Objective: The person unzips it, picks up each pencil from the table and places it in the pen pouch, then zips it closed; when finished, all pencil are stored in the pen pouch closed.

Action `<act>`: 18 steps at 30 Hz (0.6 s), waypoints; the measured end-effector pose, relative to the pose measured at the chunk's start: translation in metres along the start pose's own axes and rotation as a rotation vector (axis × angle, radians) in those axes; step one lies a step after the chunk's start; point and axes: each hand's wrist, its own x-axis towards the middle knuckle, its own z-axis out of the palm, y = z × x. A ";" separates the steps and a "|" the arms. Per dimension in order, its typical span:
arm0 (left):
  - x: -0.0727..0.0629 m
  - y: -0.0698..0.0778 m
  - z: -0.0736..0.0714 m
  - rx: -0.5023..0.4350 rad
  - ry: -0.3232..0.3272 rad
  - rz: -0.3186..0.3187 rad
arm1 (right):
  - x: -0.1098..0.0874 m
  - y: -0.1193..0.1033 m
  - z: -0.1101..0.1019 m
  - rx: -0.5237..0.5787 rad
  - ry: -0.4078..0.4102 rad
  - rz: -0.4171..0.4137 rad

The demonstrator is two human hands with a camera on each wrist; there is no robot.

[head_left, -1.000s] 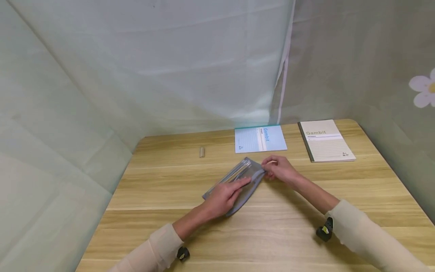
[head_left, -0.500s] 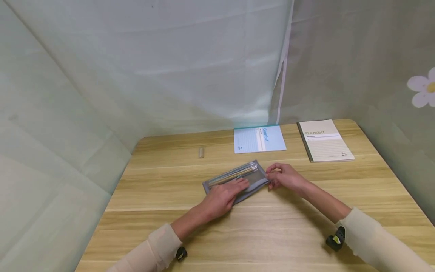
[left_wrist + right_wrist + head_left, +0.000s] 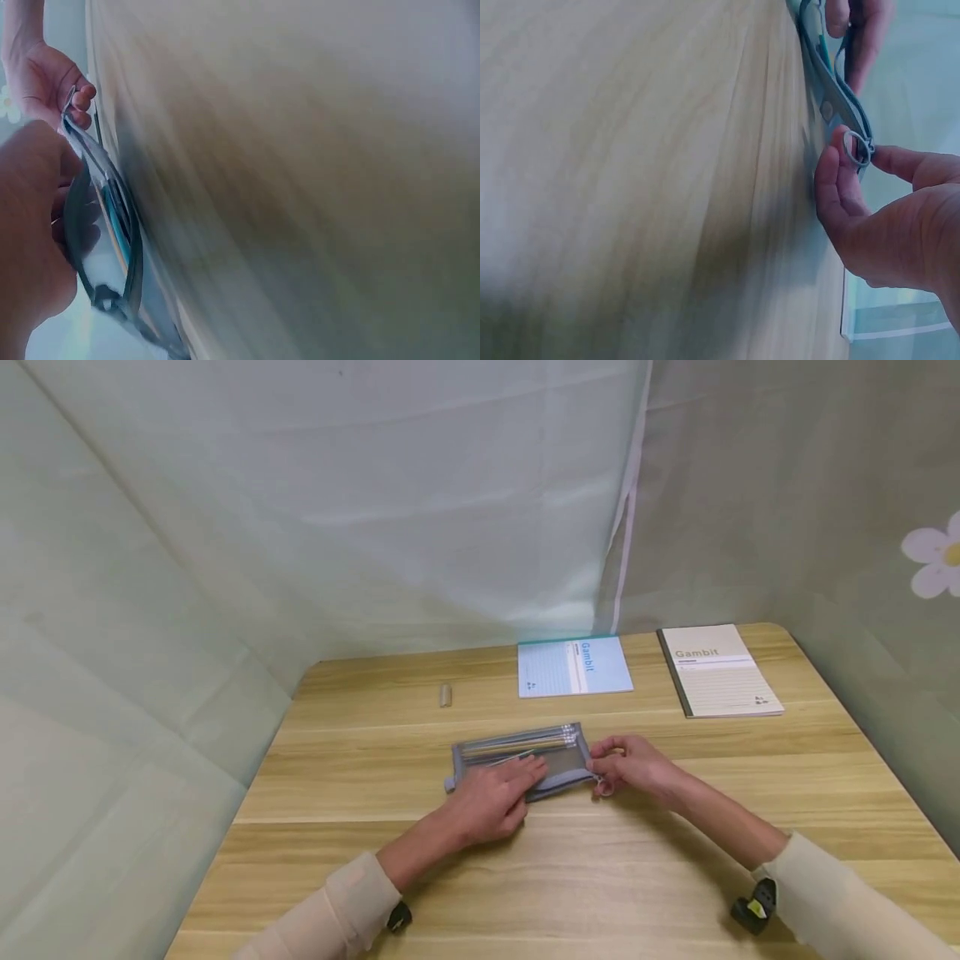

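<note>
A see-through pencil case (image 3: 562, 767) with grey trim lies on the table, several pencils (image 3: 517, 742) along its far side. My left hand (image 3: 491, 797) rests on top of the case, fingers fairly straight. At the case's right end, my right hand (image 3: 633, 766) pinches the corner between thumb and fingers. A metal ring (image 3: 857, 148) hangs at that corner, against the right fingertips. In the left wrist view the zipper edges (image 3: 135, 232) stand apart along the near side, and a teal item (image 3: 116, 221) shows inside.
Beyond the case lie a blue notebook (image 3: 573, 668) and, farther right, a cream notebook (image 3: 720, 672) with a dark spine. A small pale stick-like block (image 3: 446, 696) is at the back left. Pale cloth walls (image 3: 450, 510) enclose the wooden table (image 3: 600, 893).
The case has turned clockwise until nearly parallel to the table's back edge. My right hand has moved down and slightly right with its corner, while my left hand stays on top.
</note>
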 end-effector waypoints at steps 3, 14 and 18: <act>0.002 0.006 0.000 -0.056 0.002 -0.011 | -0.002 0.001 0.002 0.034 -0.010 0.015; 0.018 0.025 0.000 -0.211 0.270 0.163 | -0.009 0.005 0.004 0.106 -0.051 0.011; 0.022 0.029 0.003 -0.216 0.317 0.235 | -0.012 0.006 0.006 0.148 -0.063 0.025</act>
